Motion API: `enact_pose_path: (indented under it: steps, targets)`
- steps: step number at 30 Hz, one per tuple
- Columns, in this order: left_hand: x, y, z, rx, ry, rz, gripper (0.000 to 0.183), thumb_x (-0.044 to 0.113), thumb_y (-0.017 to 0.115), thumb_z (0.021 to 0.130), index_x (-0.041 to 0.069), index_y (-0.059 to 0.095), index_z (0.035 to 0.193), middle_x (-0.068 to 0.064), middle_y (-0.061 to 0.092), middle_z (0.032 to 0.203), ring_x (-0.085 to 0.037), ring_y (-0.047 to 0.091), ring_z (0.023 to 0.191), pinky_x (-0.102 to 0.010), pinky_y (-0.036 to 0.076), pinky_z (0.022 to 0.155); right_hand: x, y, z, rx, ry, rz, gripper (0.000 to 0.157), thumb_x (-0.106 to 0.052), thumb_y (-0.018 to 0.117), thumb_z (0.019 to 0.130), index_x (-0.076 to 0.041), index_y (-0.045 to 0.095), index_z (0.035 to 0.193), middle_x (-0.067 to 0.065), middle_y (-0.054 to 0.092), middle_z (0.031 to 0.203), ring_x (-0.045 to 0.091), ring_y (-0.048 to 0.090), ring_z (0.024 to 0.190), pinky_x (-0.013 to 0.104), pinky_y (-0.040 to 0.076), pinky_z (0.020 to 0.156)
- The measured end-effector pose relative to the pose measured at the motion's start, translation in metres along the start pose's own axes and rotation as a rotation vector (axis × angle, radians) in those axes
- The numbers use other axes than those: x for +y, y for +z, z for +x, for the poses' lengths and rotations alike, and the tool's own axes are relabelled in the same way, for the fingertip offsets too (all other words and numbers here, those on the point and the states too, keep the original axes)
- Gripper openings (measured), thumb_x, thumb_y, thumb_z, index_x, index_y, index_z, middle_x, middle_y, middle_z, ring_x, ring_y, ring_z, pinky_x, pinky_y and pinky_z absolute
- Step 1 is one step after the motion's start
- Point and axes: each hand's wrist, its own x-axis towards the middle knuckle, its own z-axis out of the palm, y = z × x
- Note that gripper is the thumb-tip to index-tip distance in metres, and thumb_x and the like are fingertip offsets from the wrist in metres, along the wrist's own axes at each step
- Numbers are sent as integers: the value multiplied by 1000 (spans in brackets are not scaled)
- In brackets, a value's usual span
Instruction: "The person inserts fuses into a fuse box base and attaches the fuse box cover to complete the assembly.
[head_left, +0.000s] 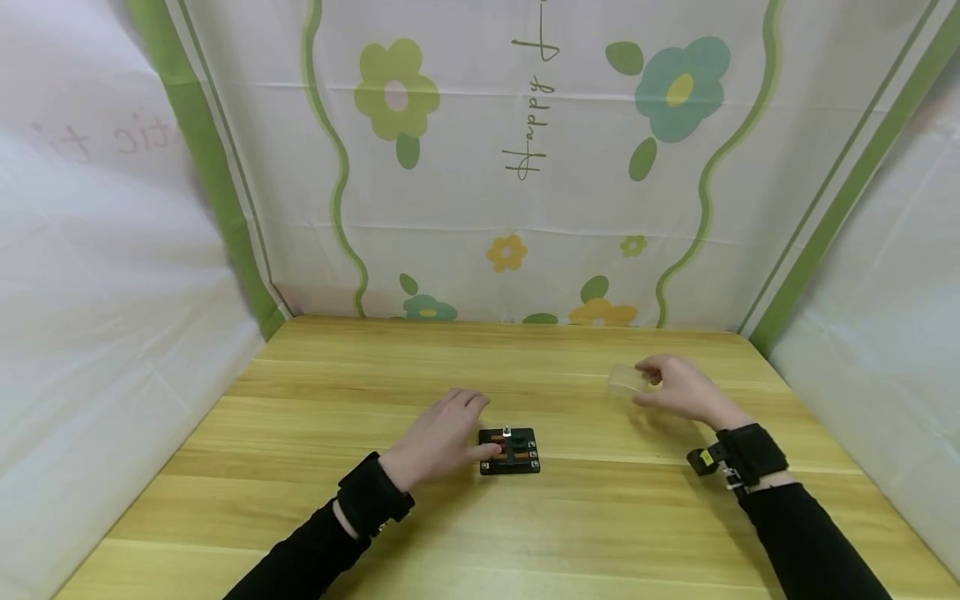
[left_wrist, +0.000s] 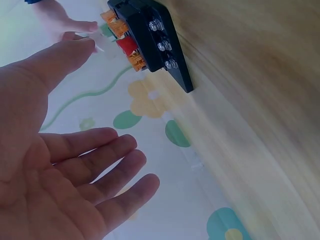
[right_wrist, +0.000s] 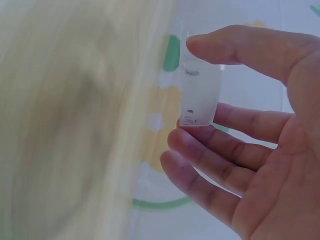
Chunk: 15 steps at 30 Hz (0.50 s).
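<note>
A black fuse block [head_left: 510, 467] lies on the wooden table, with orange, red and green blade fuses and metal screw terminals. My left hand [head_left: 442, 442] is beside it, fingers spread and the thumb overlapping the block in the head view. In the left wrist view the left hand [left_wrist: 75, 170] has its palm bare and its thumb tip close to the fuses [left_wrist: 127, 46]. Farther right, my right hand [head_left: 682, 390] holds a clear plastic cover [head_left: 625, 381]. The right wrist view shows this cover [right_wrist: 200, 95] between the thumb and fingers, with small dark marks on it.
The wooden table [head_left: 300, 467] runs back to a white cloth wall [head_left: 465, 192] printed with flowers. White cloth sides [head_left: 135, 275] stand at left and right. A black strap with a small camera [head_left: 705, 460] sits on the right wrist.
</note>
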Motion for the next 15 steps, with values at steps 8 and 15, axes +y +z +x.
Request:
enact_pose_path:
  steps: [8, 15]
  targets:
    - [0, -1, 1, 18, 0, -15, 71, 52, 63, 87, 0, 48, 134, -13, 52, 129, -24, 48, 119, -34, 38, 95, -24, 3, 0, 17, -59, -6, 56, -29, 76, 79, 4, 59, 120, 10, 62, 102, 25, 57, 92, 40, 44, 78]
    - [1, 0, 1, 21, 7, 3, 72, 52, 63, 86, 2, 48, 134, -12, 52, 129, -24, 48, 119, -34, 38, 95, -38, 5, 0, 33, -142, -4, 54, -30, 76, 79, 0, 60, 121, 4, 60, 102, 22, 56, 93, 37, 43, 78]
